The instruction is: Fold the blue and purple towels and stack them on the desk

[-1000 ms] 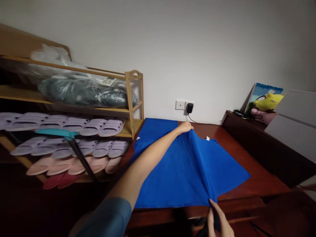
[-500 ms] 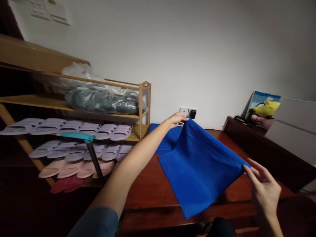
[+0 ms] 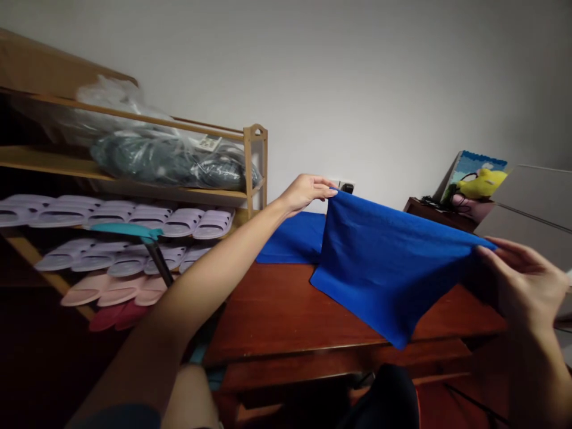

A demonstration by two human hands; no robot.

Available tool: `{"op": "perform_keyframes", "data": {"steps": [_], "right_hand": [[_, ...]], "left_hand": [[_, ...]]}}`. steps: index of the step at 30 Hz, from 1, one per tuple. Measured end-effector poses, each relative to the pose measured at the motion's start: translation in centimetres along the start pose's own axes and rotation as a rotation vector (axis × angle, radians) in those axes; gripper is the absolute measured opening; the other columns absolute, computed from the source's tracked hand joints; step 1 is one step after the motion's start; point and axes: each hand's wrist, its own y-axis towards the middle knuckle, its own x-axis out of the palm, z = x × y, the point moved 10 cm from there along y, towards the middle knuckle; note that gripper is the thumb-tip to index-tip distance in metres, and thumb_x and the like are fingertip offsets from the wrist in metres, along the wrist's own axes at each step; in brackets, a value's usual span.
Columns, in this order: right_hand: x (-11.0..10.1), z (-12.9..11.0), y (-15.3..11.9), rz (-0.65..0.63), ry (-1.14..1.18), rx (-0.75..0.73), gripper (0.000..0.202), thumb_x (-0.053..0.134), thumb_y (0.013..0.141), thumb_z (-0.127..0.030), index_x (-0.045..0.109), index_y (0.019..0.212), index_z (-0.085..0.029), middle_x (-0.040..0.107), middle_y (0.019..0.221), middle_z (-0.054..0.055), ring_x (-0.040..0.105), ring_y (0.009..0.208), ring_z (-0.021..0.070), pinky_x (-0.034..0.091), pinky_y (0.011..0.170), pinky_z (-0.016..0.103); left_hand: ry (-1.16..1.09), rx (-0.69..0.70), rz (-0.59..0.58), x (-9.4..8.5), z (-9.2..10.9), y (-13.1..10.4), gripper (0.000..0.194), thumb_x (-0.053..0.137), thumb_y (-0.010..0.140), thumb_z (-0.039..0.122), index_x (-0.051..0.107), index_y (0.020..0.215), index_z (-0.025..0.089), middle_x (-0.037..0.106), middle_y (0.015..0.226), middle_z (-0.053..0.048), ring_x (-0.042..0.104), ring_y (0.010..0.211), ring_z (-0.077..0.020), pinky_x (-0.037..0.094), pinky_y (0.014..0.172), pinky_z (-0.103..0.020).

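A blue cloth [image 3: 384, 256] hangs stretched between my two hands above the brown wooden table. My left hand [image 3: 308, 193] pinches its upper left corner near the wall. At the upper right corner, my right hand [image 3: 525, 277] grips the cloth between thumb and fingers. The lower edge dangles free, with one corner pointing down near the table's front edge. Behind it, another blue cloth [image 3: 290, 238] lies flat on the table [image 3: 277, 304], partly covered from sight by my left arm and the held cloth.
To the left, a wooden rack [image 3: 255, 167] holds several slippers [image 3: 214, 223] and a plastic-wrapped bundle [image 3: 170, 158]. A teal-topped handle [image 3: 127, 231] stands before it. At right are a yellow plush toy [image 3: 480, 183], a picture and a white cabinet [image 3: 531, 208]. A socket with a black plug [image 3: 347, 188] is on the wall.
My right hand has moved right and up, so the cloth's top edge is more level and stretched wider. My left hand still pinches its corner. The view has shifted slightly.
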Motion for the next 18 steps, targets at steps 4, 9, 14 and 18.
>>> {"op": "perform_keyframes", "data": {"steps": [4, 9, 14, 18], "right_hand": [[-0.5, -1.0, 1.0, 0.035, -0.042, -0.072, 0.045, 0.083, 0.058, -0.037, 0.073, 0.098, -0.018, 0.072, 0.088, 0.007, 0.067, 0.073, 0.0162, 0.055, 0.077, 0.025], [0.0, -1.6, 1.6, 0.025, -0.057, -0.151, 0.037, 0.081, 0.063, -0.036, 0.074, 0.095, -0.019, 0.072, 0.085, 0.006, 0.065, 0.069, 0.0131, 0.054, 0.072, 0.022], [1.4, -1.7, 2.0, -0.01, -0.066, -0.162, 0.033, 0.08, 0.063, -0.037, 0.075, 0.09, -0.018, 0.072, 0.081, 0.005, 0.064, 0.066, 0.0126, 0.053, 0.068, 0.02], [2.3, -2.1, 2.2, -0.022, -0.047, -0.169, 0.031, 0.079, 0.063, -0.036, 0.075, 0.087, -0.018, 0.071, 0.078, 0.005, 0.062, 0.062, 0.011, 0.051, 0.064, 0.019]], "left_hand": [[0.055, 0.038, -0.021, 0.0, 2.1, -1.8, 0.028, 0.078, 0.061, 0.015, 0.07, 0.088, 0.011, 0.069, 0.075, -0.004, 0.064, 0.077, -0.015, 0.047, 0.08, -0.032], [0.295, 0.125, 0.081, -1.1, 3.8, -3.7, 0.026, 0.076, 0.066, 0.025, 0.072, 0.088, 0.012, 0.07, 0.076, -0.004, 0.065, 0.077, -0.017, 0.05, 0.077, -0.032], [0.378, 0.134, 0.13, -2.0, 4.5, -4.5, 0.027, 0.071, 0.073, 0.023, 0.071, 0.097, 0.012, 0.069, 0.077, -0.004, 0.063, 0.075, -0.0152, 0.049, 0.075, -0.03], [0.344, 0.06, 0.119, -2.5, 4.6, -4.7, 0.019, 0.068, 0.074, 0.018, 0.072, 0.092, 0.014, 0.07, 0.083, -0.005, 0.063, 0.078, -0.0148, 0.048, 0.076, -0.03]]}}
